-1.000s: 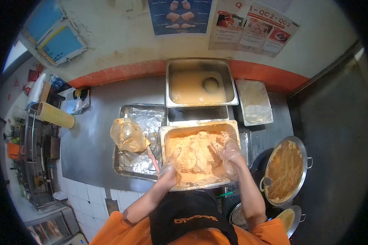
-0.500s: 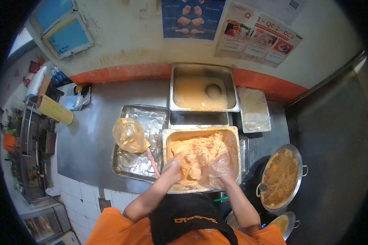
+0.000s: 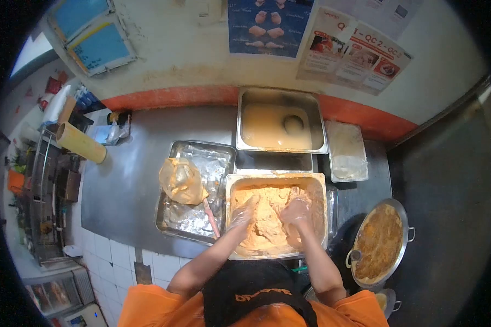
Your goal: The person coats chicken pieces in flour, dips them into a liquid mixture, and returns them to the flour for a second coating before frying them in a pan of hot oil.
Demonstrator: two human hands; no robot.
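Both of my hands are in clear plastic gloves inside a rectangular metal pan (image 3: 230,240) of orange-tinted breading flour (image 3: 267,215). My left hand (image 3: 244,213) is at the left side of the pan, its fingers stretched out and coated with flour. At the right side, my right hand (image 3: 296,210) has its fingers extended into the flour near the pan's far half. Lumpy, coated pieces seem to lie in the flour between the hands, but the coating hides their shape.
A foil-lined tray (image 3: 188,220) at left bears a flour-dusted bag or sieve (image 3: 181,182) and a pink-handled tool (image 3: 210,218). Behind stands a pan of cloudy liquid (image 3: 264,128). A lidded container (image 3: 347,155) and a wok of brown oil (image 3: 379,245) are at right.
My hands have moved apart and slightly away from me in the flour. The heaped flour between them shows more plainly. The whole view has shifted a little.
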